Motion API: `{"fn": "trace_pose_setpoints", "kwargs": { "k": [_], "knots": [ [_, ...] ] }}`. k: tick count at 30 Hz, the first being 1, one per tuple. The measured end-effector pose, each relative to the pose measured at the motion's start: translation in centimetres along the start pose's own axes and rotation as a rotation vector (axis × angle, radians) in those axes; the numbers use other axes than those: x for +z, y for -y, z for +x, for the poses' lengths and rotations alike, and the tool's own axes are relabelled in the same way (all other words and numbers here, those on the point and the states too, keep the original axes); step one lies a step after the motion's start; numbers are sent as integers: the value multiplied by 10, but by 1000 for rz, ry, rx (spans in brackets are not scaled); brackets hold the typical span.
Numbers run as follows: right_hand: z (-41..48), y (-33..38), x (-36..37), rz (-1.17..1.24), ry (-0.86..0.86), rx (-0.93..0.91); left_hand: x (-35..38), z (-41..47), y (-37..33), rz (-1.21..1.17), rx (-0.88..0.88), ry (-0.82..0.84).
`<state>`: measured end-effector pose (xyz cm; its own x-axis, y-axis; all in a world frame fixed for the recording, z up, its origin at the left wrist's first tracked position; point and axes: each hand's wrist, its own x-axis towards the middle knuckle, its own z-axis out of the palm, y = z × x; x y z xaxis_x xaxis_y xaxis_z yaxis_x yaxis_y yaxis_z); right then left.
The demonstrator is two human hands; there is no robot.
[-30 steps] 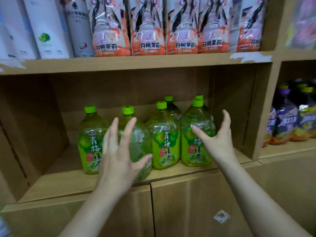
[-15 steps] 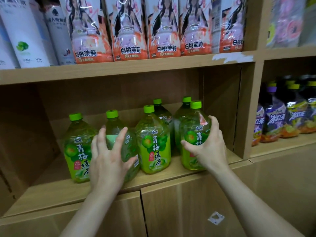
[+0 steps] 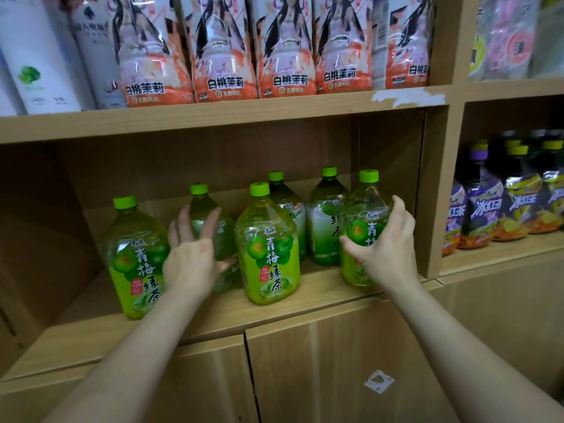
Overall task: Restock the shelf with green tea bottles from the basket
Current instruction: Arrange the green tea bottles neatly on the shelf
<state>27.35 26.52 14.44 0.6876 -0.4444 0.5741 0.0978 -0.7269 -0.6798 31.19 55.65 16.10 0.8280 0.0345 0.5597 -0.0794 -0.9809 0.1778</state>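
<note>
The right hand (image 3: 387, 248) curled round the end bottle (image 3: 367, 209), upright at the right front of the shelf (image 3: 91, 337). The left hand (image 3: 189, 254) was spread, fingers straight, before the second bottle (image 3: 199, 201); contact unclear. No basket showed. The step looked like squaring the row; next, both bottles wanted a gentle push back, kept upright

The right hand (image 3: 386, 248) has slid the rightmost green tea bottle (image 3: 364, 221) toward 3 o'clock; the left hand (image 3: 189, 264) has spread its fingers.
</note>
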Motion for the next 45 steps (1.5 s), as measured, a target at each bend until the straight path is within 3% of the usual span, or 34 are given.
{"fn": "trace_pose_setpoints", "kwargs": {
  "k": [2, 5, 7, 9, 11, 16, 20, 26, 31, 35, 37, 39, 42, 43, 45],
  "knots": [
    [-7, 9, -4, -144, -84, -38, -5, 3, -2, -60, -10, 48],
    [-25, 35, -7, -138, -245, -320, -15, -5, -8, -315, 74, -150],
    [-34, 61, 2, 5, -50, -452, -20, -16, -24, -514, 130, -138],
    [-35, 82, 21, 233, 311, -309, -17, -22, -42, -518, 158, 11],
    [-32, 93, 40, 366, 474, -128, -11, -24, -50, -444, 154, 42],
    [-25, 99, 58, 434, 531, -92, -13, -28, -20, -292, 171, -157],
    [3, 105, 69, 93, 277, -200, -17, -30, 4, -342, 145, -145],
    [52, 129, 93, -262, 535, -126, -16, -23, 18, -412, 50, -89],
    [50, 136, 89, -360, 505, -141, -17, -19, 14, -295, 0, -101],
    [25, 143, 62, -468, 493, -218, -19, -26, 11, -113, 90, -183],
    [6, 144, 44, -497, 452, -283, -22, -37, 3, -190, 216, -249],
    [-7, 144, 29, -500, 452, -319, -29, -49, -17, -390, 278, -142],
    [0, 144, -2, -343, 622, -273, -24, -55, -47, -684, 135, 124],
    [10, 145, -12, -243, 650, -236, -18, -53, -54, -681, 109, 126],
    [32, 144, -17, -192, 541, -209, -10, -49, -59, -680, 72, 61]
  ]
}}
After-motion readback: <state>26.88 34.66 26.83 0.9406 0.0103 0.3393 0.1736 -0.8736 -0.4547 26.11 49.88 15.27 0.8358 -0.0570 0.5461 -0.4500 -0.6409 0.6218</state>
